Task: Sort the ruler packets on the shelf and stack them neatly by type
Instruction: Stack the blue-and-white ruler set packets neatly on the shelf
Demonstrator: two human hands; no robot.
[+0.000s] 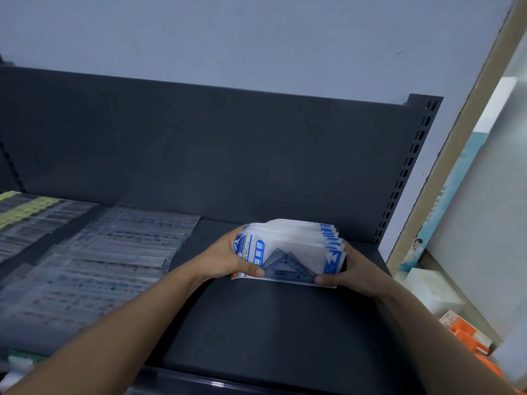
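Dark grey metal shelf with its tall back panel fills my view under a pale wall. Both my hands clamp a bundle of white-and-blue set-square packets, standing on edge at the far right of the shelf: left hand curled round its left end, right hand round its right end. To the left, clear straight-ruler packets already lie in rows, yellow-labelled ones further left. This bundle seems squared up but not yet laid down.
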